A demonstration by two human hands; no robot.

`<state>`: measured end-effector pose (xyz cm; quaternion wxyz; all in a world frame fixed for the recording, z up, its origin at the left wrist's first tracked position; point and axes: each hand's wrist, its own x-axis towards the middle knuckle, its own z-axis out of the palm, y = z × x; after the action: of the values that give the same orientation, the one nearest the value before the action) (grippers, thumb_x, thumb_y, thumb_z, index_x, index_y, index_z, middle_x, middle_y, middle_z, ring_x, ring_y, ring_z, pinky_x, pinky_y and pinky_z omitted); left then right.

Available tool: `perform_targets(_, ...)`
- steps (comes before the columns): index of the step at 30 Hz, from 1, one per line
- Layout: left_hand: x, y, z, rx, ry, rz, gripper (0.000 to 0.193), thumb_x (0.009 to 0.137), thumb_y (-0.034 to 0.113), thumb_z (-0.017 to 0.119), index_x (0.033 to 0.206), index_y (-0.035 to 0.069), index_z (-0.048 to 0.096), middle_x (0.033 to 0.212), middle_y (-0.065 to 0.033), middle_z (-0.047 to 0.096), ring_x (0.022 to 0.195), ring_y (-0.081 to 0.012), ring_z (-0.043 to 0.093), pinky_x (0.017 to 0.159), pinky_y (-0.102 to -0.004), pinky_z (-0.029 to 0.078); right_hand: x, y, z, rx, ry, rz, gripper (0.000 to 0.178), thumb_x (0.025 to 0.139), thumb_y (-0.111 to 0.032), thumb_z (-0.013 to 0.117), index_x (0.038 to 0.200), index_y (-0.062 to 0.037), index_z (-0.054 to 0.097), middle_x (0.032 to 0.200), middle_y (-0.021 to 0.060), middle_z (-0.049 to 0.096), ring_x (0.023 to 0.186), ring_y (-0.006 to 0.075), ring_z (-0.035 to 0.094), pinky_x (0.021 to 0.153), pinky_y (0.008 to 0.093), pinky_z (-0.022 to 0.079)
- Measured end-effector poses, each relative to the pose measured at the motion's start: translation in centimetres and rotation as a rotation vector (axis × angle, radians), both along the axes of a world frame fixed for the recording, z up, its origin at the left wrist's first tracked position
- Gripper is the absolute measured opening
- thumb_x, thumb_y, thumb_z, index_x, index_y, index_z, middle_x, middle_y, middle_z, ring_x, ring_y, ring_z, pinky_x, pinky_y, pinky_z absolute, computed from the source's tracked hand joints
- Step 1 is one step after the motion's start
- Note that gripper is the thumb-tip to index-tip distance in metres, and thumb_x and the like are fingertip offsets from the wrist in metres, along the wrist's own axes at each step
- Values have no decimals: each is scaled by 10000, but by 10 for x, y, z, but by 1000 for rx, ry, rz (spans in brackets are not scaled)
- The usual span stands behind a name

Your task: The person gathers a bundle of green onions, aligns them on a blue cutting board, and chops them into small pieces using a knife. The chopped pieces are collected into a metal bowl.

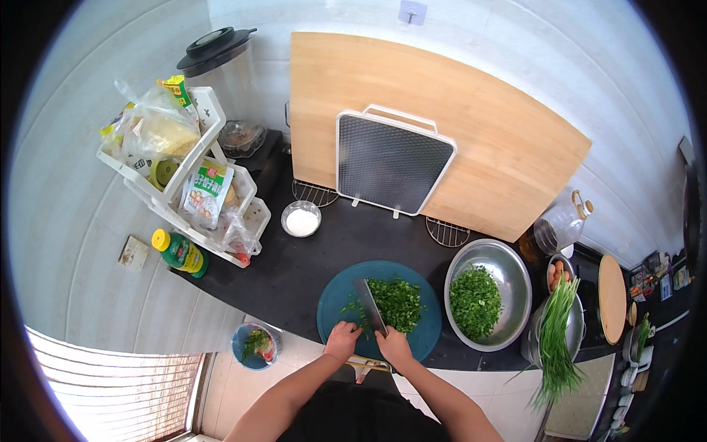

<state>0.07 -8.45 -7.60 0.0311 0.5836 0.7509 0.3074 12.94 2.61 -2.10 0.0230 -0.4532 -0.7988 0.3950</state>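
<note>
My right hand is wrapped round the handle of a cleaver. Its blade slants up and to the left, against the left side of a heap of chopped greens. The heap lies on a round blue-green cutting board at the counter's front edge. My left hand is closed at the board's near rim, left of the cleaver; whatever its fingers hold is hidden. A few loose green bits lie just beyond it. Right of the board, a wide steel bowl holds more chopped greens.
Long green chives hang over a metal pot at right, beside a bowl of eggs. A small bowl of white powder stands behind the board. At left are a white rack and a green bottle. A bin stands below.
</note>
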Motion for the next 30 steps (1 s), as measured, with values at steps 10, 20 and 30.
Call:
perform_targets(10,-5,-3,20,-7,-146,167,96,724,113,649,814,81,663,798,-61,597,827,-278,557,750,-385,466,28,-15,7,75,-149,162,325,884,-330,522,808,-21,588,719,222,630,723,421,614,661,502,493)
perform_targets(20,0,-6,-30,-73,-100,83,61,703,84,607,734,73,659,811,-76,577,838,-275,554,736,-379,479,4,-23,-10,81,-279,358,168,777,-85,490,861,35,573,756,242,651,725,397,658,663,463,539)
perform_targets(30,-6,6,-23,-42,-129,66,54,702,86,643,748,59,652,803,-77,596,812,-285,562,723,-381,479,-18,-6,-19,43,-59,-22,299,870,-273,520,822,12,597,759,247,636,734,422,625,685,487,516)
